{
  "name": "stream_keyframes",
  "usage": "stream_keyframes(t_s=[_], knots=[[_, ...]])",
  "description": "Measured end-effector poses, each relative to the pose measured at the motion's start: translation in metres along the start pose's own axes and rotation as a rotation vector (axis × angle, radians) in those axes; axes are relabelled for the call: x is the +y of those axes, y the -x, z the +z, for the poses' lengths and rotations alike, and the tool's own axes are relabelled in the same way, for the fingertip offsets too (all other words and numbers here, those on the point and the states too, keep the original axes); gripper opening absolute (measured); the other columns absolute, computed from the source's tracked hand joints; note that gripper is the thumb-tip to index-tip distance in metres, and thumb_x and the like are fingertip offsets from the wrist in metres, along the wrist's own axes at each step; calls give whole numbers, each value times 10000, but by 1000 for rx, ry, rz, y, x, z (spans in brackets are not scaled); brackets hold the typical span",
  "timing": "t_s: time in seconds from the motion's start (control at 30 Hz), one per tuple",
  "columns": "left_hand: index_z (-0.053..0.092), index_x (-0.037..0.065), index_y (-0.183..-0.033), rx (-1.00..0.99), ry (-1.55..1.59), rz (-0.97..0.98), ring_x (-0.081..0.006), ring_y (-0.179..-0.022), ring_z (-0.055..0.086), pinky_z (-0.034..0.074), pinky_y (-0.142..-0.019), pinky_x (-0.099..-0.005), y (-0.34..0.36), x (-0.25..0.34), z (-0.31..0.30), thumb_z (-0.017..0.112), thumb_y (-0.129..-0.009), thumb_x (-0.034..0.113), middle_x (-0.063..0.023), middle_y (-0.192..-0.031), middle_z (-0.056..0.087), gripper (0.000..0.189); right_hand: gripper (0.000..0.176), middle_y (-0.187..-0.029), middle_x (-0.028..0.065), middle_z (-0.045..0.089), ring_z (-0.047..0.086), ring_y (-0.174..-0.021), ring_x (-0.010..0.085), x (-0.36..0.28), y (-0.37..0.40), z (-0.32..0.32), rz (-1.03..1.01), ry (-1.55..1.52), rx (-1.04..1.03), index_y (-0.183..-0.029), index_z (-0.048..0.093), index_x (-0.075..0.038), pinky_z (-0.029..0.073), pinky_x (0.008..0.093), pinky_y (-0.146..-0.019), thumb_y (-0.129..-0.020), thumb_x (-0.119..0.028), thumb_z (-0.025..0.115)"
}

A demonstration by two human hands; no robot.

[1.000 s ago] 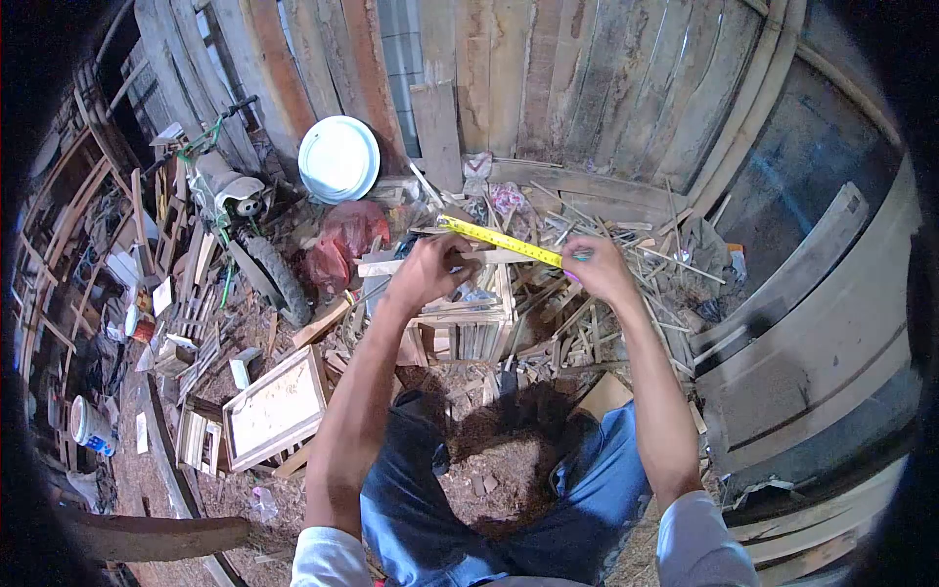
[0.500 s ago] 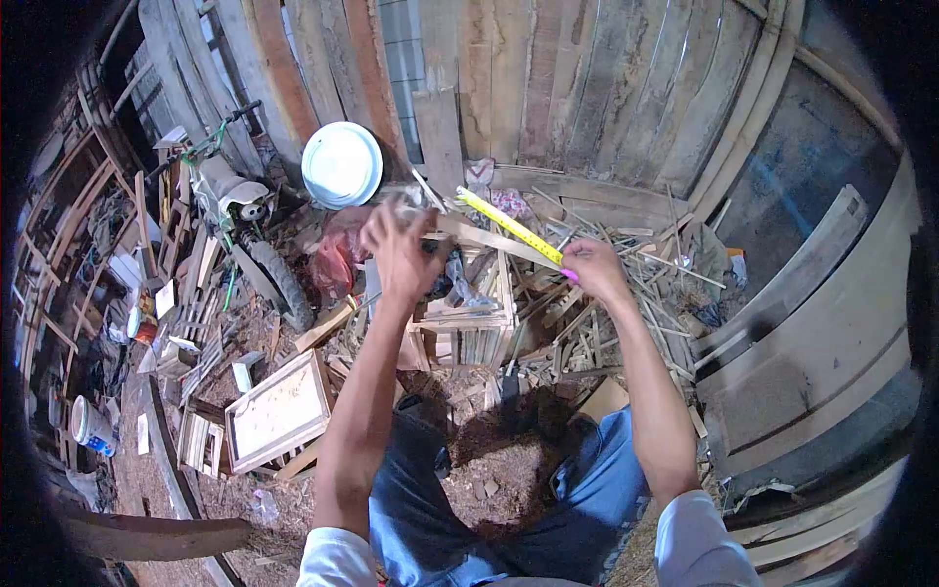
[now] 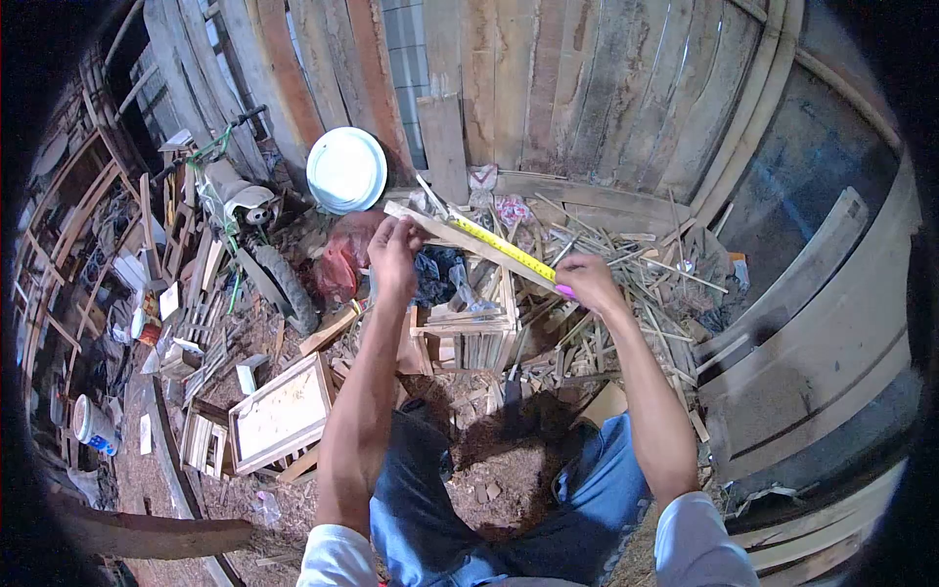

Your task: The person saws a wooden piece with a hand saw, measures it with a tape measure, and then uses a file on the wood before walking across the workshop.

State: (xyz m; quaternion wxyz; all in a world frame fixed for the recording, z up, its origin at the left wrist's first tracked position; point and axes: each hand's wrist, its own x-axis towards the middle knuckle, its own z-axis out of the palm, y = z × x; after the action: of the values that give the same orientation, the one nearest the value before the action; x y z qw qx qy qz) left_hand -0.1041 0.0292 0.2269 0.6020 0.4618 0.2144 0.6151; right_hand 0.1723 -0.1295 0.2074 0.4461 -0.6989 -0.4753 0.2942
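Note:
A pale, narrow wooden strip (image 3: 431, 227) slants in front of me. My left hand (image 3: 392, 252) is closed on the strip near its far left end, fingertips pressed against it. Along the strip's upper edge lies an extended yellow tape measure (image 3: 507, 250). My right hand (image 3: 588, 282) is closed at the near right end, pinching the tape and the strip together. A small pink piece (image 3: 565, 292) shows under its fingers; its kind is not clear. Beneath the strip stands an open wooden frame (image 3: 468, 321) with thin slats inside.
A framed wooden panel (image 3: 281, 413) lies to the left. Behind are a round white lid (image 3: 346, 170), a red plastic bag (image 3: 339, 266) and a small motorbike (image 3: 240, 201). Loose sticks (image 3: 636, 279) pile up at right, near large boards (image 3: 802, 377). A plank wall (image 3: 567, 88) closes the back.
My left hand, blurred and raised with fingers apart before, has come down and closed on the strip. The tape now lies closer along the strip, and my right hand has shifted slightly down.

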Motion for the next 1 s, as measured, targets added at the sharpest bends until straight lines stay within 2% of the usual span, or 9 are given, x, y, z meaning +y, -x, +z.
stream_keyframes(t_s=[0.1, 0.17, 0.2, 0.3, 0.33, 0.47, 0.83, 0.93, 1.0], knots=[[631, 17, -846, 38, -73, 20, -79, -616, 552, 412, -518, -203, 6, -5, 7, 585, -922, 100, -29, -736, 616, 122, 152, -642, 47, 658, 586, -568, 99, -8, 4, 5, -64, -1, 68, -800, 718, -62, 448, 257, -542, -733, -192, 677], [634, 2, -861, -21, -175, -70, -96, -683, 594, 482, -569, -211, 13, -4, 20, 598, -917, 104, -48, -802, 639, 122, 153, -646, 48, 659, 587, -577, 99, -14, 5, 9, -88, -2, 119, -806, 718, -59, 448, 256, -545, -737, -189, 678], [641, -17, -887, 36, -73, -96, -110, -735, 613, 545, -641, -243, 19, -4, 34, 594, -924, 101, -64, -871, 651, 133, 158, -661, 50, 665, 591, -586, 104, -17, 6, 12, -88, -11, 103, -820, 717, -53, 454, 261, -553, -741, -185, 680], [649, -33, -940, -8, -27, -141, -121, -778, 625, 573, -697, -272, 30, 2, 52, 581, -938, 104, -71, -934, 654, 153, 170, -714, 62, 680, 601, -608, 120, -23, 9, 22, -111, -118, 62, -853, 714, -39, 470, 273, -576, -748, -170, 685], [653, -37, -987, -5, -31, -139, -131, -814, 640, 570, -682, -274, 32, 2, 57, 570, -947, 99, -70, -941, 655, 163, 175, -726, 67, 683, 606, -614, 123, -24, 11, 23, -88, -93, 74, -856, 716, -40, 473, 272, -583, -747, -174, 687], [653, -36, -1004, -99, -16, -108, -134, -822, 643, 572, -684, -275, 29, -6, 52, 571, -947, 96, -71, -950, 654, 165, 195, -745, 75, 690, 619, -628, 126, -27, 12, 28, -49, -10, 117, -850, 725, -46, 481, 270, -592, -735, -202, 702], [635, -1, -907, -11, 1, -121, -124, -784, 633, 574, -706, -282, 28, 1, 54, 589, -938, 108, -40, -890, 638, 123, 175, -729, 69, 701, 648, -635, 152, -28, 16, 33, 21, 11, 124, -825, 716, -76, 498, 290, -618, -727, -221, 710], [626, -1, -920, -2, 47, -138, -144, -785, 643, 579, -707, -295, 29, 3, 55, 581, -937, 95, -54, -897, 641, 107, 196, -749, 92, 689, 653, -690, 217, -12, 8, 39, -117, 28, 214, -796, 690, -65, 503, 339, -664, -728, -245, 724], [614, -4, -953, 23, 69, -162, -180, -780, 658, 586, -702, -310, 27, 3, 52, 573, -932, 71, -90, -905, 646, 88, 213, -747, 91, 683, 648, -692, 218, -14, 10, 40, -112, 38, 213, -797, 686, -60, 500, 343, -668, -731, -257, 732]])
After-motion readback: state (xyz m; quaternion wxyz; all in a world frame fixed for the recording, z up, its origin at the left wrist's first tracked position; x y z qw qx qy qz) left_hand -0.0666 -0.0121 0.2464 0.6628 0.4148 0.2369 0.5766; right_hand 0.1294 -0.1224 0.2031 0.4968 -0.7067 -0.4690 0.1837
